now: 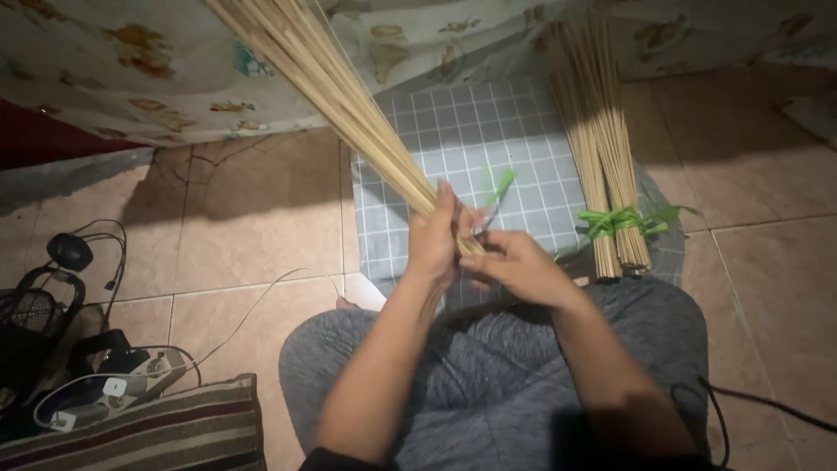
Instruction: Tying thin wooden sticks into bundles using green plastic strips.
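Observation:
My left hand (433, 234) grips the lower end of a bundle of thin pale bamboo sticks (336, 83) that slants up to the upper left. My right hand (514, 266) is at the same end, its fingers pinching a green strip (499, 190) that sticks up beside the bundle. Both hands sit over my lap in grey trousers (488, 384). A second bundle of sticks (602, 131) lies on the floor to the right, tied near its lower end with a green strip (621, 221).
A grey checked mat (471, 131) lies under the bundles on the brown tiled floor (253, 227). A patterned cloth (131, 70) hangs at the back. At left are a small fan (35, 323), a power strip with cables (113, 388) and a striped cushion (166, 432).

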